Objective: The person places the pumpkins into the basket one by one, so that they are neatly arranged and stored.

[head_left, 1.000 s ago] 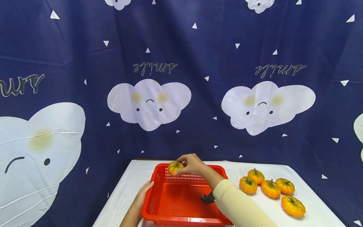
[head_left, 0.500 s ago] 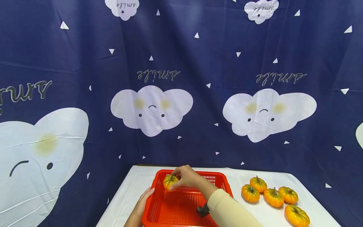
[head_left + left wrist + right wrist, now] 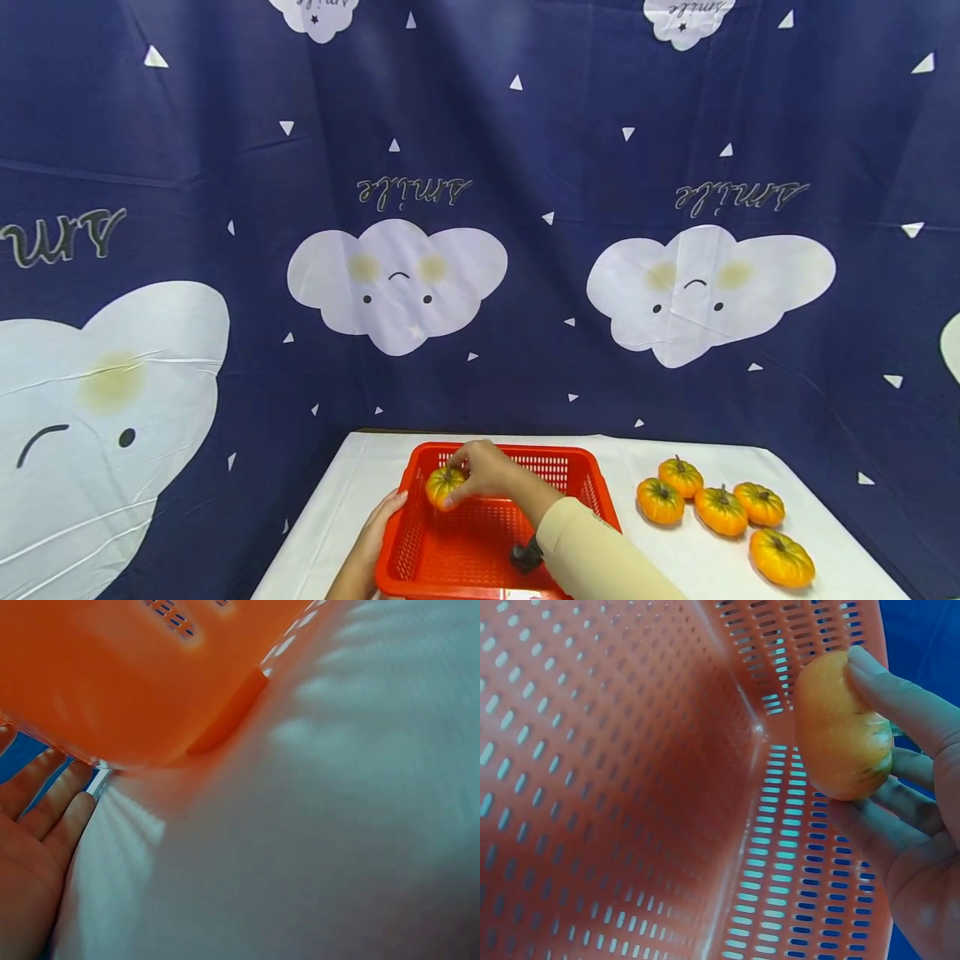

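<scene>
In the head view, my right hand (image 3: pixel 483 468) holds a small orange-and-green pumpkin (image 3: pixel 444 488) inside the back left corner of a red plastic basket (image 3: pixel 480 542). The right wrist view shows the thumb on one side of the pumpkin (image 3: pixel 840 731) and the fingers on the other. It hangs above the basket floor, near the slotted walls. My left hand (image 3: pixel 372 537) rests against the basket's left rim. Its fingers look fairly straight in the left wrist view, with the tips at the basket's (image 3: pixel 135 697) edge.
Several more small pumpkins (image 3: pixel 720 510) lie on the white-covered table (image 3: pixel 652 575) right of the basket. A dark device (image 3: pixel 527 556) shows at the right wrist, over the basket. Behind the table hangs a navy curtain (image 3: pixel 540 250) with cloud prints.
My right hand has carried the pumpkin left and lower into the basket's back left corner. The left hand stays at the rim. The head view has tilted slightly.
</scene>
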The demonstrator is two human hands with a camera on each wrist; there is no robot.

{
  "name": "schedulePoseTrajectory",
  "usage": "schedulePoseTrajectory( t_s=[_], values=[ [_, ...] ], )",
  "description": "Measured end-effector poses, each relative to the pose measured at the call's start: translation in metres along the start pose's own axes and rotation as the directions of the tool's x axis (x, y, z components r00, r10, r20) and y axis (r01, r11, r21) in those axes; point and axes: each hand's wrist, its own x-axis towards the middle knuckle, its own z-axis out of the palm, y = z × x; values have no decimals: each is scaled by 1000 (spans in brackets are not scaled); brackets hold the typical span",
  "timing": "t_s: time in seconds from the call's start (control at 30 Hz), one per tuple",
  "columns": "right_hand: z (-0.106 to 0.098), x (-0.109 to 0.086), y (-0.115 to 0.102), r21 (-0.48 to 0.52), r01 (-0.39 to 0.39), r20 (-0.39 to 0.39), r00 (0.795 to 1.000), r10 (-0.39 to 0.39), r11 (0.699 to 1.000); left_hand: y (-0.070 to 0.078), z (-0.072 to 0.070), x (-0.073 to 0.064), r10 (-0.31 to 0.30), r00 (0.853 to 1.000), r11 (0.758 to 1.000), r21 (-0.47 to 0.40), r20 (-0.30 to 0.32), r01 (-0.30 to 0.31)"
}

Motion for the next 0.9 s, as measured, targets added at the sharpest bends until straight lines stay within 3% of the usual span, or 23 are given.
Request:
schedulePoseTrajectory(
  t_s=[0.27, 0.63, 0.9],
  values=[
    [10, -2, 9, 14, -25, -14, 1000, 25, 1000, -1, 3, 3, -2, 1000, 1000, -18, 28, 3],
    [17, 1, 9, -7, -28, -15, 1000, 27, 1000, 2, 4, 2, -45, 999, 999, -9, -7, 45],
    [27, -3, 9, -91, -8, 7, 1000, 9, 996, -1, 0, -1, -2, 1000, 1000, -12, 7, 2]
  ],
)
